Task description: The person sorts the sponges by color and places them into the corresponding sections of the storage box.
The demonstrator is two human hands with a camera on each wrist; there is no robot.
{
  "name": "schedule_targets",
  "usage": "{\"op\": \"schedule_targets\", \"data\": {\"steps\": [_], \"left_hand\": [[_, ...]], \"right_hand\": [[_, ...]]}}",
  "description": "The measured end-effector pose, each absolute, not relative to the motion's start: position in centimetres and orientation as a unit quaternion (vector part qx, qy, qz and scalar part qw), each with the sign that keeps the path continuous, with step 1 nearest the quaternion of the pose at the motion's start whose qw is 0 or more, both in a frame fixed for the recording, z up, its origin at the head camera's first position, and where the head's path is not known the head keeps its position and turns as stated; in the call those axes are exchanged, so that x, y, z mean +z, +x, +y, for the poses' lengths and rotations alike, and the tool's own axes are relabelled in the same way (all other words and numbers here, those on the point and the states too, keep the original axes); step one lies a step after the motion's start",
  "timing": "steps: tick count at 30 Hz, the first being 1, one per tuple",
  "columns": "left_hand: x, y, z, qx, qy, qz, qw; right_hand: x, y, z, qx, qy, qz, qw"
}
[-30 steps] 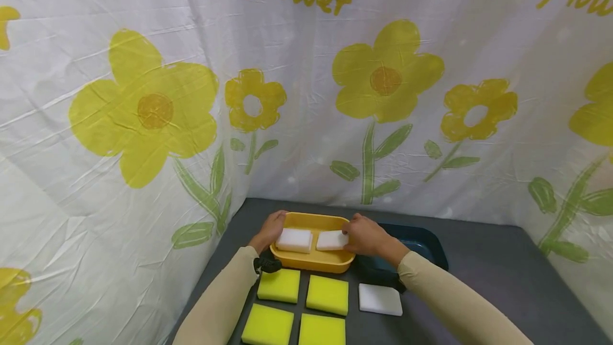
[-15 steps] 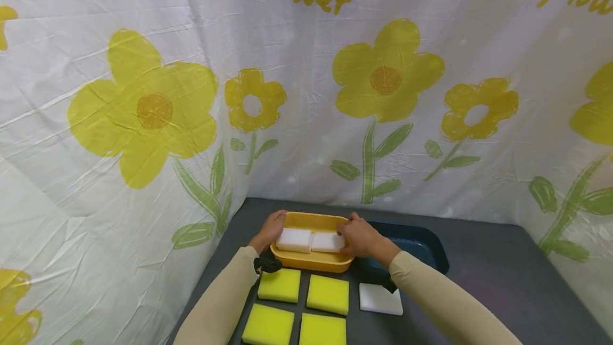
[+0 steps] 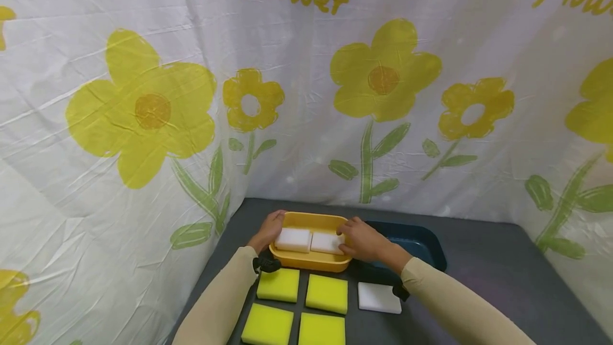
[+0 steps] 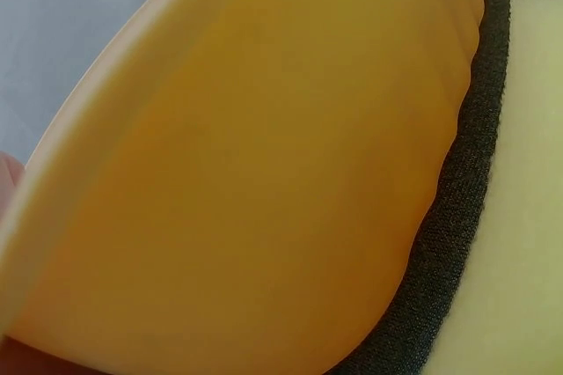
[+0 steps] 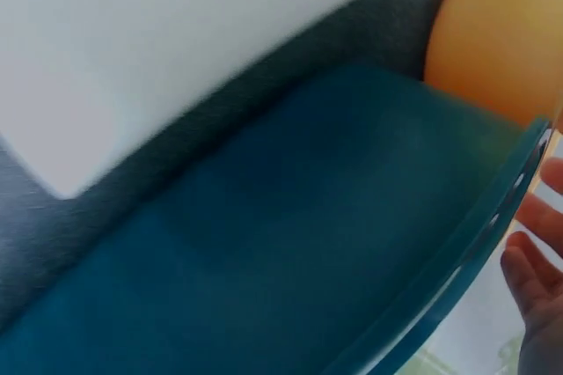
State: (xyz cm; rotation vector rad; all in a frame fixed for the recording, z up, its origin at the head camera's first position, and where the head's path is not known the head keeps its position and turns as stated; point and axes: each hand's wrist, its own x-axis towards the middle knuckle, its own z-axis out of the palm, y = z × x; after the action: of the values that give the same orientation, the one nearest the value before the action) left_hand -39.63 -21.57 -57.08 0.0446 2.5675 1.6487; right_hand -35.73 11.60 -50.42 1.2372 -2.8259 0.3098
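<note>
A yellow rectangular basin (image 3: 310,265) stands near the back of the table. Inside lie two white sponge blocks, a left one (image 3: 292,239) and a right one (image 3: 325,242), side by side and almost touching. My left hand (image 3: 270,229) grips the basin's left end at the rim; the left wrist view is filled by the basin's outer wall (image 4: 264,164). Over the basin's right end is my right hand (image 3: 363,238), its fingertips at the right white block. Its thumb and fingers are spread apart with nothing between them in the right wrist view.
A dark blue basin (image 3: 423,246) adjoins the yellow one on the right, partly behind my right arm. Several yellow sponges lie in rows in front, among them a back-left one (image 3: 278,285). Beside them rests another white block (image 3: 378,298). A flower-printed curtain (image 3: 306,121) encloses the table.
The right white block has slid left inside the yellow basin, up against the left block. My right hand moved left with it, then loosened its fingers. My left hand stayed at the rim.
</note>
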Motion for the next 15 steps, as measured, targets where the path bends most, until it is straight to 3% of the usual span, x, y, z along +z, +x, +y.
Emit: {"op": "schedule_targets", "data": {"steps": [10,15], "left_hand": [[-57.2,-39.7,-21.6,0.548,0.017,0.835,0.05],[-57.2,-39.8,-21.5,0.54,0.013,0.841,0.045]], "right_hand": [[-50.0,-31.7,13.6,0.132,0.42,-0.894,0.077],[-49.6,-30.3,15.1,0.135,0.425,-0.892,0.073]]}}
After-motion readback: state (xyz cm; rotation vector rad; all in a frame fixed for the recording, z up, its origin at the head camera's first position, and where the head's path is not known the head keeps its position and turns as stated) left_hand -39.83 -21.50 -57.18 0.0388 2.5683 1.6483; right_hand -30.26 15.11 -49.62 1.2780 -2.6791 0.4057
